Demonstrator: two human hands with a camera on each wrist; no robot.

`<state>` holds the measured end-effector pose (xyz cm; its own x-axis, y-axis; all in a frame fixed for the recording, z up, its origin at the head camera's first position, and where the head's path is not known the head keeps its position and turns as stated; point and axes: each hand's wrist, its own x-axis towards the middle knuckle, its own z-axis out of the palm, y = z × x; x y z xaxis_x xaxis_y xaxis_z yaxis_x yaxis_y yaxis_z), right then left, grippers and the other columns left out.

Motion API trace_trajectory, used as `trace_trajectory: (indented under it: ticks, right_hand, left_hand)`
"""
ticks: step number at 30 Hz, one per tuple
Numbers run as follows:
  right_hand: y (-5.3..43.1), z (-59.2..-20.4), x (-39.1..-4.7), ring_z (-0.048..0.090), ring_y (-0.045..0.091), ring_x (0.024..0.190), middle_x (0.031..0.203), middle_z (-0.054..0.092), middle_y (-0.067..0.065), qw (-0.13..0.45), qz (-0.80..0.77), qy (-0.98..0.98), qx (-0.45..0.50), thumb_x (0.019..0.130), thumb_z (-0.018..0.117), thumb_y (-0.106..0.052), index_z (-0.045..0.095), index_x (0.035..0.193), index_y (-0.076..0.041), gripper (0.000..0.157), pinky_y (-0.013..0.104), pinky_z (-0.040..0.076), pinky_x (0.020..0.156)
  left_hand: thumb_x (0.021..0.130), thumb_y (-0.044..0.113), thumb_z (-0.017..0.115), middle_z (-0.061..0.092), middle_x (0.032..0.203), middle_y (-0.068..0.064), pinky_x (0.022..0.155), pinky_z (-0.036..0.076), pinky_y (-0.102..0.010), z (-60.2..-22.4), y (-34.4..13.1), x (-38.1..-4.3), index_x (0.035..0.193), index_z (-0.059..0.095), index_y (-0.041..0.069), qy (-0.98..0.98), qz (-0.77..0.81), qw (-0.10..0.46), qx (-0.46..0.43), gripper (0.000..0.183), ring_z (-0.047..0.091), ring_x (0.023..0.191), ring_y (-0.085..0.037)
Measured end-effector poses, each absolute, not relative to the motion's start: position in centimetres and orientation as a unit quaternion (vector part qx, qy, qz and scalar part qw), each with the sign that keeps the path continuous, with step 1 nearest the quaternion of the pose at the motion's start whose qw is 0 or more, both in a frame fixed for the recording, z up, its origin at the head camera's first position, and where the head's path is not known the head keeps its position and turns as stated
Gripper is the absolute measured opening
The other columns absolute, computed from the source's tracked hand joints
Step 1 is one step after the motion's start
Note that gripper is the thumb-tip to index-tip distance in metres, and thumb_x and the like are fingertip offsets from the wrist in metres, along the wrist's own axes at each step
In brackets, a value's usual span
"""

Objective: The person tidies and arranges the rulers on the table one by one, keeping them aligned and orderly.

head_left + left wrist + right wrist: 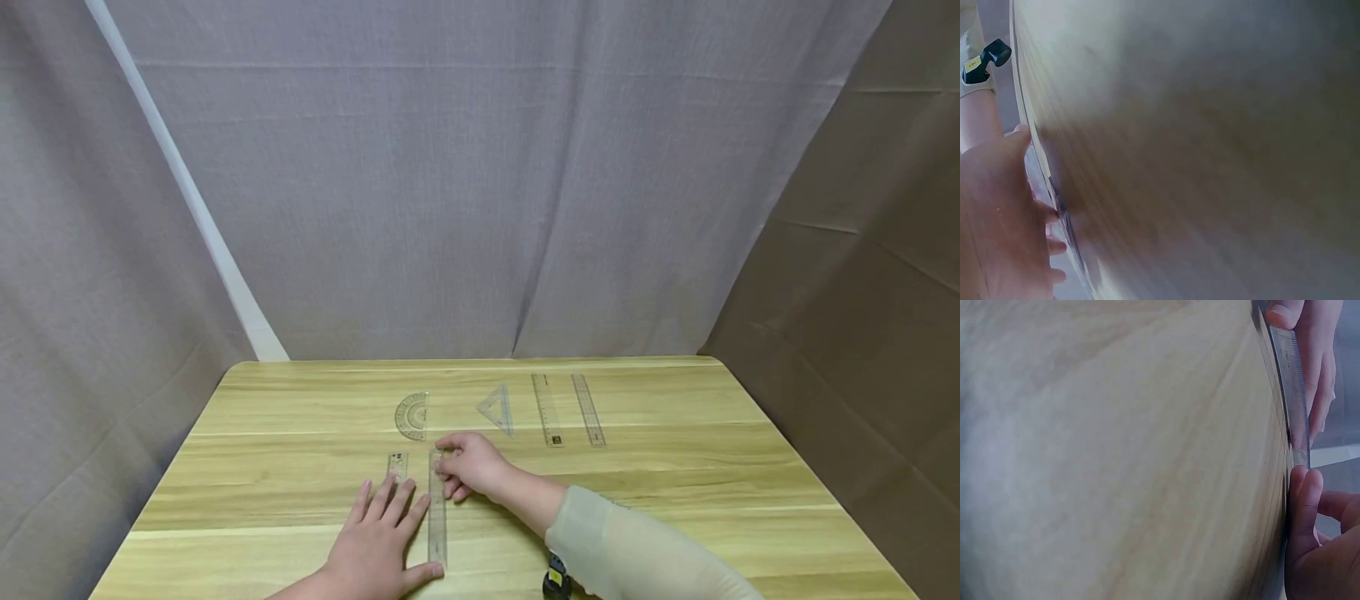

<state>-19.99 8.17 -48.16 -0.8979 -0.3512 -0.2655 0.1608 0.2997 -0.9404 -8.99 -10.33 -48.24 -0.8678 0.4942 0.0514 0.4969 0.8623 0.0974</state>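
Note:
A clear ruler (437,529) lies lengthwise on the table between the two hands. My right hand (472,467) pinches its far end between thumb and fingers. The left hand (372,542) is spread with straight fingers, its thumb touching the ruler's near end and its little finger right at the ruler's left edge. In the right wrist view the ruler (1294,381) runs from the left thumb down to the right fingertips. Under the left fingers is a second ruler (397,459), with only its far end showing.
Toward the back of the wooden table (675,467) lie a protractor (412,417), a triangular set square (497,410) and two more clear rulers, one wider (547,410) and one narrower (588,409). Grey curtains (450,208) hang behind the table's back edge.

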Motion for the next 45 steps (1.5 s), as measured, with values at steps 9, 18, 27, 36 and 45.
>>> trace_trajectory:
  ticks: [9,18,27,36,45]
  right_hand:
    - [8.4,-47.5,-19.9,0.062,0.013,0.05,0.079,0.068,0.014,0.235,-0.574,0.782,-0.069,0.093,0.063,-0.001,0.051,0.137,0.007,0.046,0.027,0.055,0.046]
    - [8.8,-46.9,-20.0,0.065,0.016,0.052,0.08,0.068,0.015,0.261,-0.552,0.788,-0.081,0.092,0.064,-0.001,0.049,0.14,0.004,0.051,0.028,0.056,0.047]
    - [9.7,-46.7,-20.7,0.06,0.015,0.046,0.07,0.064,0.013,0.283,-0.52,0.797,-0.116,0.093,0.065,-0.004,0.049,0.143,-0.001,0.052,0.023,0.048,0.039]
    - [10.3,-46.4,-21.0,0.053,0.013,0.039,0.061,0.062,0.009,0.285,-0.455,0.829,-0.154,0.091,0.07,-0.006,0.052,0.144,-0.01,0.056,0.021,0.039,0.034]
    - [10.2,-46.6,-20.8,0.048,0.013,0.037,0.053,0.058,0.006,0.255,-0.407,0.863,-0.156,0.089,0.074,-0.01,0.056,0.141,-0.015,0.055,0.022,0.037,0.034]
  left_hand:
    - [0.085,0.084,0.034,0.039,0.155,-0.015,0.115,0.015,-0.063,-48.6,-10.4,-9.1,0.149,0.047,0.013,-0.965,-0.041,0.014,-0.259,0.096,0.027,0.145,-0.041]
    - [0.085,0.083,0.037,0.038,0.155,-0.015,0.115,0.016,-0.064,-48.4,-10.4,-9.0,0.15,0.045,0.013,-0.965,-0.039,0.01,-0.258,0.096,0.026,0.145,-0.041]
    - [0.085,0.084,0.035,0.036,0.156,-0.016,0.115,0.014,-0.065,-48.6,-10.4,-9.0,0.15,0.044,0.013,-0.965,-0.053,0.003,-0.257,0.097,0.024,0.146,-0.042]
    - [0.084,0.084,0.037,0.034,0.157,-0.017,0.115,0.013,-0.066,-48.5,-10.4,-9.2,0.151,0.042,0.013,-0.964,-0.067,-0.014,-0.257,0.098,0.022,0.146,-0.043]
    - [0.083,0.085,0.037,0.034,0.157,-0.016,0.115,0.013,-0.065,-47.9,-10.5,-9.2,0.152,0.042,0.014,-0.964,-0.048,-0.015,-0.263,0.099,0.024,0.146,-0.043]
